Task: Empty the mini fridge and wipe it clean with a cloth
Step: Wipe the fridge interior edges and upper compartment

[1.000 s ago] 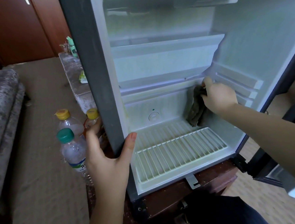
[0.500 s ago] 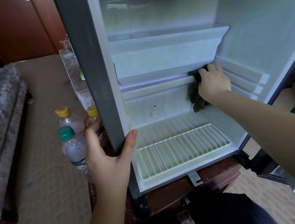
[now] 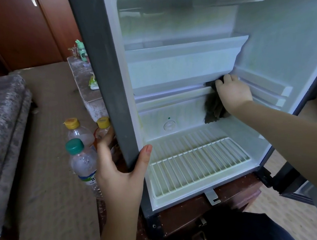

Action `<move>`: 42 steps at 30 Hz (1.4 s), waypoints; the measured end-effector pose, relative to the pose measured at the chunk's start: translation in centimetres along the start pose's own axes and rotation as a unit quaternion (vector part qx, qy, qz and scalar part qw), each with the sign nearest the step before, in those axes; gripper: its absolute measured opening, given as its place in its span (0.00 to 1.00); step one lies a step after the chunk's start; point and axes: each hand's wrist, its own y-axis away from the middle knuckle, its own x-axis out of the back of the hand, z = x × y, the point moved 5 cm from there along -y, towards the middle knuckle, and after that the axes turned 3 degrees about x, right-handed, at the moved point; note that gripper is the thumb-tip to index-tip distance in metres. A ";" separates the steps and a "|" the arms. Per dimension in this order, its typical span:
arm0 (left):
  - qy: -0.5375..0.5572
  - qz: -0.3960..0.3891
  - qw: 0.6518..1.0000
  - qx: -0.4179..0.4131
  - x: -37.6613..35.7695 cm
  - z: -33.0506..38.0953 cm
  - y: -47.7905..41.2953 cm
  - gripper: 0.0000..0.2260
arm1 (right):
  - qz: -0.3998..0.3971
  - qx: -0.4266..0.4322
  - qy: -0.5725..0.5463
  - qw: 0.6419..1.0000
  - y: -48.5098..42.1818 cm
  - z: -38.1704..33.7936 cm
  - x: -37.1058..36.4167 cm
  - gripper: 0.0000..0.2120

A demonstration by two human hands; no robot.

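The mini fridge [image 3: 99, 71] stands open with no food inside; a white wire rack [image 3: 200, 166] lies on its floor. My right hand [image 3: 232, 92] grips a dark grey cloth [image 3: 213, 107] and presses it against the right end of the ledge under the upper compartment. Most of the cloth hangs below the hand. My left hand [image 3: 120, 173] clasps the fridge's dark left front edge, thumb on the inner face and fingers round the outside.
Three plastic bottles [image 3: 82, 161] stand on the floor just left of the fridge. A marbled side table [image 3: 86, 88] with small items is behind them. A grey mattress [image 3: 2, 122] lies far left. The open fridge door [image 3: 301, 189] is at lower right.
My right hand has carried the cloth up from the lower right inner wall to the ledge under the upper compartment. My left hand has kept its hold on the edge.
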 end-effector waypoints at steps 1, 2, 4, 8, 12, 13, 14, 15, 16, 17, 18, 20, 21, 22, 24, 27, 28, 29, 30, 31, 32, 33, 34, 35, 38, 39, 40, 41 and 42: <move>-0.002 -0.001 1.000 -0.001 0.0 0.0 0.0 0.26 | 0.005 0.005 -0.004 1.000 -0.1 0.1 0.2 0.16; -0.004 -0.001 1.000 -0.003 0.0 0.0 0.0 0.26 | 0.010 0.007 -0.011 1.000 -0.3 0.1 0.4 0.15; -0.001 -0.002 1.000 -0.005 0.0 0.1 0.0 0.24 | 0.028 -0.004 -0.047 0.998 -0.1 0.4 0.7 0.11; 0.001 -0.006 1.000 0.001 0.0 0.3 0.1 0.22 | 0.087 -0.068 -0.199 0.974 1.0 1.9 0.3 0.10; 0.000 -0.007 1.000 0.002 -0.1 0.3 0.2 0.25 | 0.101 -0.044 -0.321 0.941 1.1 -0.1 0.1 0.15; -0.004 -0.005 1.000 0.001 -0.1 0.2 0.1 0.25 | 0.104 -0.026 -0.341 0.934 0.9 -1.5 0.4 0.14; -0.007 -0.002 1.000 0.000 0.0 0.2 0.0 0.25 | 0.106 -0.008 -0.359 0.927 0.7 -3.0 1.0 0.13; -0.010 0.000 1.000 -0.002 0.0 0.1 -0.1 0.25 | 0.110 0.010 -0.377 0.919 0.6 -4.7 1.8 0.12; -0.010 0.001 1.000 -0.005 0.0 0.0 -0.2 0.25 | 0.120 0.031 -0.396 0.910 0.6 -6.6 2.6 0.11; -0.006 0.002 1.000 -0.006 0.0 0.1 -0.3 0.24 | 0.131 0.055 -0.410 0.901 0.6 -8.4 3.6 0.10; -0.001 0.002 1.000 -0.005 -0.1 0.0 -0.3 0.24 | 0.137 0.082 -0.419 0.894 0.7 -10.5 4.6 0.09; 0.013 0.005 1.000 -0.003 -0.3 0.1 -0.1 0.24 | 0.139 0.132 -0.420 0.887 0.6 -14.5 6.4 0.07; 0.019 0.006 1.000 -0.004 -0.3 0.2 -0.1 0.23 | 0.129 0.149 -0.416 0.888 0.6 -16.3 7.1 0.06; 0.022 0.006 1.000 -0.006 -0.4 0.3 -0.2 0.22 | 0.120 0.158 -0.411 0.890 0.6 -17.7 7.5 0.06; 0.023 0.002 1.000 -0.007 -0.5 0.5 -0.1 0.22 | 0.118 0.161 -0.410 0.890 0.8 -18.9 7.7 0.06; 0.032 -0.004 0.999 -0.001 -0.4 0.6 0.1 0.24 | 0.136 0.174 -0.431 0.875 1.1 -17.2 6.4 0.06; 0.032 -0.009 0.999 0.004 -0.3 0.6 0.2 0.25 | 0.145 0.165 -0.446 0.867 1.1 -15.9 5.8 0.06; 0.032 -0.013 0.999 0.009 -0.2 0.5 0.2 0.26 | 0.153 0.148 -0.462 0.861 1.1 -14.5 5.1 0.06; 0.031 -0.015 0.999 0.012 -0.1 0.5 0.2 0.27 | 0.160 0.128 -0.471 0.858 1.1 -13.0 4.6 0.06; 0.031 -0.018 0.999 0.016 0.0 0.4 0.2 0.27 | 0.164 0.105 -0.476 0.858 1.0 -11.6 4.0 0.07; 0.033 -0.021 0.999 0.021 0.1 0.4 0.2 0.28 | 0.165 0.079 -0.478 0.859 1.0 -10.2 3.4 0.07; 0.039 -0.024 0.999 0.023 0.2 0.3 0.2 0.28 | 0.162 0.046 -0.478 0.862 1.0 -8.7 2.5 0.08; 0.049 -0.028 0.998 0.026 0.3 0.3 0.1 0.28 | 0.164 0.007 -0.480 0.862 1.0 -7.2 1.5 0.08; 0.062 -0.034 0.997 0.031 0.3 0.2 0.1 0.29 | 0.171 -0.036 -0.487 0.856 1.3 -5.7 0.4 0.08; 0.101 -0.052 0.993 0.034 0.4 0.1 -0.1 0.30 | 0.191 -0.198 -0.534 0.800 2.7 -1.9 -3.5 0.06; 0.107 -0.056 0.992 0.036 0.4 0.1 -0.2 0.30 | 0.179 -0.242 -0.540 0.786 3.1 -1.3 -4.5 0.05; 0.111 -0.058 0.991 0.038 0.4 0.0 -0.2 0.30 | 0.154 -0.271 -0.535 0.786 3.3 -1.1 -5.4 0.05; 0.114 -0.059 0.991 0.039 0.4 0.0 -0.2 0.30 | 0.122 -0.287 -0.526 0.791 3.1 -1.2 -6.1 0.06; 0.116 -0.060 0.991 0.040 0.4 0.0 -0.3 0.30 | 0.099 -0.298 -0.522 0.793 2.6 -1.3 -6.6 0.06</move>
